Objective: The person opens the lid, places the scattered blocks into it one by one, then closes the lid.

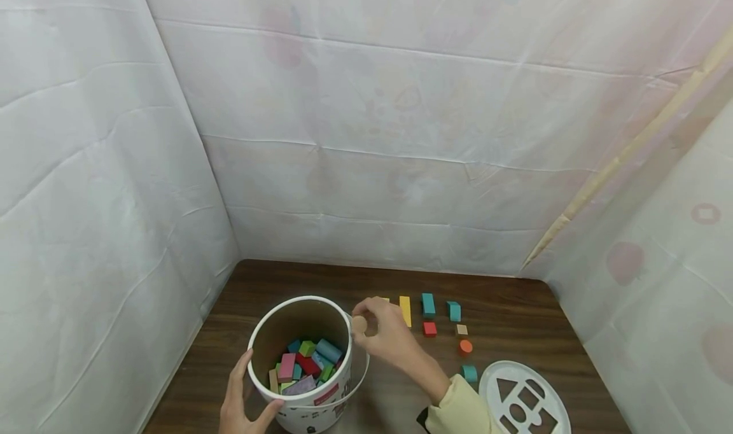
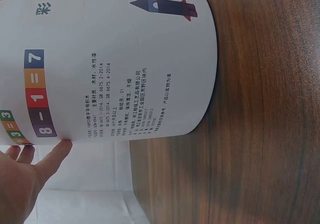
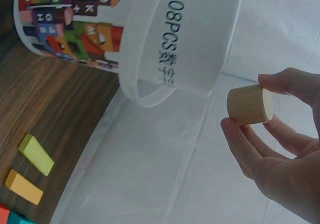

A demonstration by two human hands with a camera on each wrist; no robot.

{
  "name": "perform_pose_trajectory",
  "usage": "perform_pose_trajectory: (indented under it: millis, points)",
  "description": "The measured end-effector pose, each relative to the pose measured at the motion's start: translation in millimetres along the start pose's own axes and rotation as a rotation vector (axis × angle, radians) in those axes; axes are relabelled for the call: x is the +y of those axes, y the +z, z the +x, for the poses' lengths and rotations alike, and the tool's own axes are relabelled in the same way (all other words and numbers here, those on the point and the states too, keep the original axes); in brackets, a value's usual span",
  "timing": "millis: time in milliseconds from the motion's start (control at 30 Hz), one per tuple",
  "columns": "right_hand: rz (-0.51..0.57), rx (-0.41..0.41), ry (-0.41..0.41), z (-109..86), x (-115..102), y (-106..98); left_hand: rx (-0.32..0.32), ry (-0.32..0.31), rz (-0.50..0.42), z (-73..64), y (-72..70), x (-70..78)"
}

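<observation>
A white bucket point(image 1: 312, 415) with printed sides stands on the table, partly filled with colored blocks point(image 1: 306, 364). My left hand point(image 1: 243, 402) holds the bucket from its near left side, fingers and thumb spread around the wall at the rim. In the left wrist view, those fingers point(image 2: 52, 159) lie against the printed wall. Just off the bucket's right rim, my right hand point(image 1: 386, 332) pinches a plain wooden cylinder block point(image 3: 250, 104) between thumb and fingertips. The right wrist view shows that block level with the bucket's mouth, outside it.
Right of the bucket lie several loose blocks, among them a yellow block point(image 1: 405, 310), a teal block point(image 1: 428, 305), a red block point(image 1: 429, 329) and an orange cylinder point(image 1: 466, 347). A white lid point(image 1: 488, 383) with shaped holes rests at the front right. Fabric walls point(image 1: 372, 186) enclose the table.
</observation>
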State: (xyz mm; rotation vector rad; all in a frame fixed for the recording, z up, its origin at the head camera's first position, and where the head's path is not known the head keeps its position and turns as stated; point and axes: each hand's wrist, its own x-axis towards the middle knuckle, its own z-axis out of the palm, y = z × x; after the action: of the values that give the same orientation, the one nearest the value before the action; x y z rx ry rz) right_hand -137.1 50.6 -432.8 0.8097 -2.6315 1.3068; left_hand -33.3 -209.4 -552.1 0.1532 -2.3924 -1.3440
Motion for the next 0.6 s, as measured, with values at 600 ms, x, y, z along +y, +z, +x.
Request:
perform_pose_trajectory:
  millis: [600]
  points:
    - [0.006,-0.124,-0.037,5.1,-24,19,-0.020,-0.032,-0.007,-0.5,1.0,-0.1]
